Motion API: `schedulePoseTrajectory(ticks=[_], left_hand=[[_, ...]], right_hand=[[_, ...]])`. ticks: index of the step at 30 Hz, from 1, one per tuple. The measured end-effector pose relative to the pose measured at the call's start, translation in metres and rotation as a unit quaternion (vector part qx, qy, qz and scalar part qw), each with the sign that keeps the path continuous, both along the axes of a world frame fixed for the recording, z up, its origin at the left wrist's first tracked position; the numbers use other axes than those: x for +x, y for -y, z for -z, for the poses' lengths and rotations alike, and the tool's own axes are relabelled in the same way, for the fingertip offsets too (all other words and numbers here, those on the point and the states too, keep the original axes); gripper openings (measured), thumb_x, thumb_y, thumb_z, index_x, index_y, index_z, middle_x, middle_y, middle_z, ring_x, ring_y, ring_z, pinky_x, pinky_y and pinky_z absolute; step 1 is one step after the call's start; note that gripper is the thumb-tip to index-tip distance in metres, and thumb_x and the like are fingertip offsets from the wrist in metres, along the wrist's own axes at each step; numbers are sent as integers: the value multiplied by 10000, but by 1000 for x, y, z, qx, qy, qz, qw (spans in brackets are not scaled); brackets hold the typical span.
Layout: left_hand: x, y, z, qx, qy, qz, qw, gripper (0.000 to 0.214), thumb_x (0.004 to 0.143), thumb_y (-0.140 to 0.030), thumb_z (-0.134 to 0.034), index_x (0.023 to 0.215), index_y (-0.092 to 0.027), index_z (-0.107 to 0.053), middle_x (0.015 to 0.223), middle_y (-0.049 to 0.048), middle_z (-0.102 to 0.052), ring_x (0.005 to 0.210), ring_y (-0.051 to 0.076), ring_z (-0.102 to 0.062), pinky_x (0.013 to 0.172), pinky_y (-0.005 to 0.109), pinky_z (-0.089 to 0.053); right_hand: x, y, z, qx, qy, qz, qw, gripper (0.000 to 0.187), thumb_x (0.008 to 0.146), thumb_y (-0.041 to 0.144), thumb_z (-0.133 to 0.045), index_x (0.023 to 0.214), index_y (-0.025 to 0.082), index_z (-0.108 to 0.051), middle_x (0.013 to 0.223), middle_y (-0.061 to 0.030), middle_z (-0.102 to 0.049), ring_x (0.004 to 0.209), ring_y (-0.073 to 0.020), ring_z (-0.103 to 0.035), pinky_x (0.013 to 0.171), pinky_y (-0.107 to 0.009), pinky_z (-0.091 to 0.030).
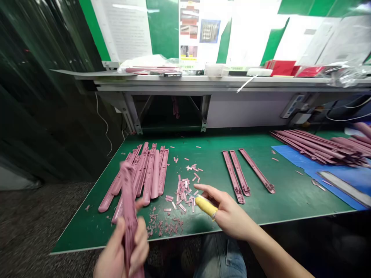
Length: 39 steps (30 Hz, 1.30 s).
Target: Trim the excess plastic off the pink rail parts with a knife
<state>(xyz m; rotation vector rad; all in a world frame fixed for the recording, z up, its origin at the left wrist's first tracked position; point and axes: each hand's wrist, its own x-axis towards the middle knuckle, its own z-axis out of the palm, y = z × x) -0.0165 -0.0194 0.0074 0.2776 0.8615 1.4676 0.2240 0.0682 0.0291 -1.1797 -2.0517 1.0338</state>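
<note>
Green surface (269, 204), front edge near the person. Blue mat (342, 175) at far right, with the right pile (319, 148) of pink strips partly on it. Left row (150, 173) of pink strips lies side by side, long axes running away from the person. Three strips (240, 175) lie mid-surface, angled. Left hand (121, 255): grip closed around the held strip (129, 208) at the front left edge; it is blurred, long axis near upright, top end pointing away. Right hand (228, 214): grip loose and empty, finger out over the scraps (185, 189). Yellow cot (205, 206) on the thumb.
</note>
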Motion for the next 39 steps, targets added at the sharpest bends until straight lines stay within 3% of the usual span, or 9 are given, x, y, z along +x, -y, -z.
schedulePoseTrajectory(ticks=[2, 5, 15, 21, 26, 31, 34, 36, 39], left_hand=[[-3, -24, -17, 159, -99, -93, 978, 417, 900, -467, -487, 1267, -278, -539, 615, -31, -476, 407, 76, -379, 377, 192, -320], [-3, -48, -34, 299, -192, -111, 928, 463, 891, -504, -478, 1271, -244, -533, 663, -18, -525, 433, 99, -409, 424, 250, -356], [12, -42, -31, 406, -333, -113, 844, 444, 837, -494, -582, 1228, -289, -628, 607, 0, -559, 468, 131, -440, 451, 291, -399], [14, -35, -33, 367, -309, -50, 876, 449, 809, -524, -604, 1211, -325, -638, 582, 3, -556, 478, 138, -428, 434, 269, -352], [2, -38, -44, 347, -236, -64, 905, 460, 798, -591, -579, 1198, -368, -619, 597, -15, -593, 433, 123, -422, 468, 284, -377], [0, -53, -52, 300, -145, -130, 934, 436, 859, -541, -509, 1206, -290, -592, 652, -21, -567, 435, 91, -430, 421, 237, -376], [-3, -59, -40, 198, -190, -202, 940, 389, 899, -459, -488, 1251, -309, -561, 858, -1, -610, 724, 113, -589, 640, 238, -503], [-11, -58, -29, 206, -378, -246, 868, 481, 889, -319, -562, 1356, -361, -454, 1190, 8, -594, 1128, 161, -544, 986, 324, -421], [-29, -51, -18, 356, -716, -191, 570, 745, 750, -176, -729, 1395, -380, -418, 1442, 0, -466, 1335, 267, -395, 1151, 471, -194]], right_hand=[[-18, 10, 2, 44, 10, -30, 999, 337, 917, 369, -543, 1203, 202, -604, 922, -48, -708, 794, -171, -641, 729, -278, -493], [-45, 25, 7, 119, 53, -90, 987, 240, 909, 361, -554, 1037, 196, -673, 905, -60, -719, 805, -181, -652, 752, -278, -473], [-62, 29, 8, 176, 167, -96, 965, 192, 911, 342, -524, 877, 239, -683, 734, -6, -694, 663, -160, -621, 639, -247, -417], [-66, 25, 11, 181, 153, -29, 971, 214, 895, 356, -549, 906, 209, -704, 767, -51, -698, 727, -179, -638, 651, -253, -418], [-55, 17, 12, 128, 0, -67, 990, 202, 923, 300, -518, 991, 202, -681, 852, -33, -699, 759, -146, -623, 701, -239, -445], [-70, 28, 18, 68, -166, -67, 981, 326, 823, 362, -667, 1089, 183, -608, 929, -37, -662, 757, -132, -586, 680, -223, -464], [-82, 34, 19, 102, -194, -104, 970, 315, 778, 312, -704, 1048, 172, -623, 932, -44, -666, 777, -142, -586, 732, -244, -456], [-80, 30, 15, 68, -184, -92, 976, 137, 847, 271, -620, 934, 169, -646, 758, -3, -634, 636, -105, -532, 629, -220, -426], [-63, 14, 3, -60, -168, -104, 979, 184, 844, 341, -638, 850, 158, -642, 661, 22, -564, 566, -84, -475, 533, -194, -380]])
